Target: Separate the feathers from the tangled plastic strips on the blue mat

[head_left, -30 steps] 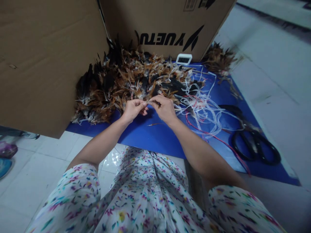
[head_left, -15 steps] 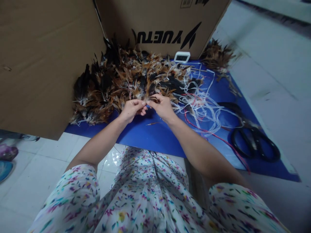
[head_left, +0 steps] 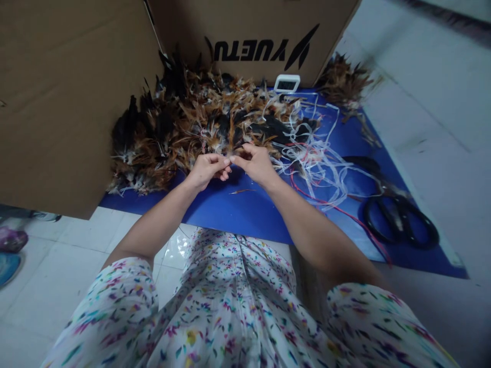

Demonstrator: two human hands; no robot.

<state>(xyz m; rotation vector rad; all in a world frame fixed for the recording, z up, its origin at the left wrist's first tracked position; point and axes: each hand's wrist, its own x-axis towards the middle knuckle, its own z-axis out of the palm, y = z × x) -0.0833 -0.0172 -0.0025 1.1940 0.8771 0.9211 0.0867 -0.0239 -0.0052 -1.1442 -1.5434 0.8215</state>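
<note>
My left hand (head_left: 210, 168) is closed in a pinch, its thumb and fingertips meeting those of my right hand (head_left: 255, 162). Between the two sets of fingertips is a small brown feather (head_left: 231, 134) with a pale, fluffy base, pointing away from me; its lower end is mostly covered by my fingers. Just beyond my hands spreads a large pile of brown and black feathers (head_left: 192, 115), tied in bunches. A thin loose feather (head_left: 241, 191) lies on the blue mat (head_left: 230, 214) below my hands.
White plastic strips (head_left: 326, 179) and a red cord (head_left: 351, 217) lie tangled on the right. Black-handled scissors (head_left: 401, 222) rest near the mat's right edge. A white digital display (head_left: 287, 83) stands against the cardboard box (head_left: 253, 25). Another feather bunch (head_left: 345, 82) lies behind.
The view has shifted slightly. Both hands stay pinched together in nearly the same place, with only small finger movements. Brown feather strands beside my right fingertips no longer show there.
</note>
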